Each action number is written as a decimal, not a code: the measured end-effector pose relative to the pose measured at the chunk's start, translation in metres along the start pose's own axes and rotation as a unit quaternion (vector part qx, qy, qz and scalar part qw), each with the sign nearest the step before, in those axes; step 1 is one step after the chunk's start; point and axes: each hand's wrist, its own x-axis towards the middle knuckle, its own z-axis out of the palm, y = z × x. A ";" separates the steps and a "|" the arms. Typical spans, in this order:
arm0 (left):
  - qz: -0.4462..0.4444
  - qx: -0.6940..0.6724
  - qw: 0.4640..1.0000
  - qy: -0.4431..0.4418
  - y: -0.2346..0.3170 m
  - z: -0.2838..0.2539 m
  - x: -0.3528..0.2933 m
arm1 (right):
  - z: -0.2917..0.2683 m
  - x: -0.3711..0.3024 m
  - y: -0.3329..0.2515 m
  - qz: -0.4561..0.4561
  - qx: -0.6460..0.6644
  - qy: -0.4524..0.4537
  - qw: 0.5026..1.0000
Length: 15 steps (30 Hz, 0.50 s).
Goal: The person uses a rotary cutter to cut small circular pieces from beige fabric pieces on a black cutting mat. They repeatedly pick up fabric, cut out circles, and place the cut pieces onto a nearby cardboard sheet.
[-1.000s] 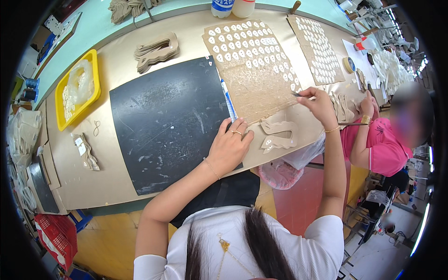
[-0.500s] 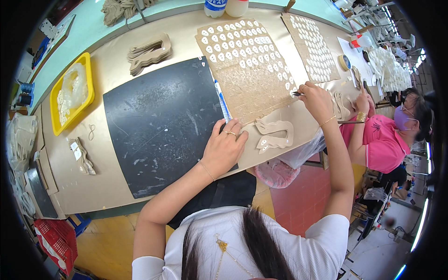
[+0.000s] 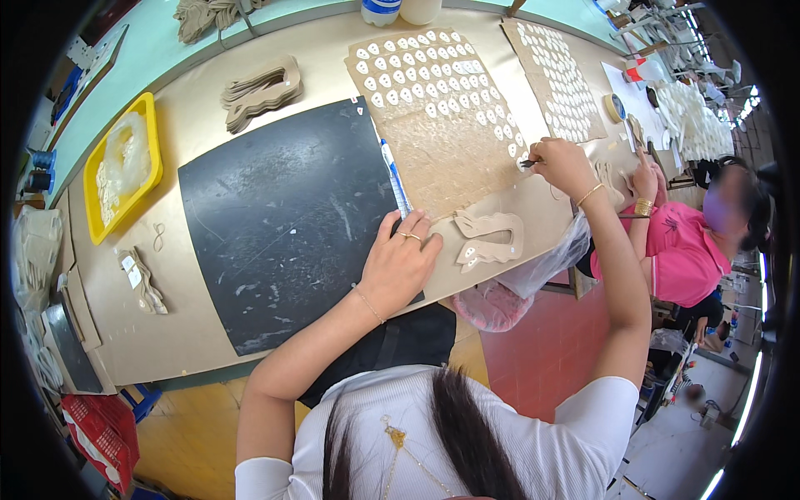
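Observation:
My right hand pinches a small dark pointed tool, whose exact kind is too small to tell. Its tip is at a white oval piece on the right edge of a brown sheet, where rows of such white pieces lie. Flat on the table by the near right corner of a black mat rests my left hand, fingers apart and holding nothing. A blue-and-white pen lies just beyond its fingertips. Beige curved cut pieces with small white ovals on them sit between my hands.
A yellow tray with a plastic bag stands at the left. A stack of beige pieces lies behind the mat. At the right are a second sheet of white pieces, a tape roll and a co-worker in pink.
My right elbow has swung outward to the right, while the hand with the pointed tool stays at the sheet's right edge. The view has shifted slightly. My left hand has stayed put.

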 end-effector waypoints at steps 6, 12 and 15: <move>0.002 -0.003 1.000 0.002 -0.001 0.002 0.000 | 0.011 0.002 0.026 0.103 0.230 -0.063 0.966; 0.003 0.000 1.000 0.000 0.001 0.002 0.001 | 0.011 -0.015 -0.013 0.110 0.356 -0.057 0.926; 0.005 -0.007 1.000 0.006 0.000 0.004 0.001 | -0.012 -0.020 -0.038 0.113 0.373 -0.054 0.919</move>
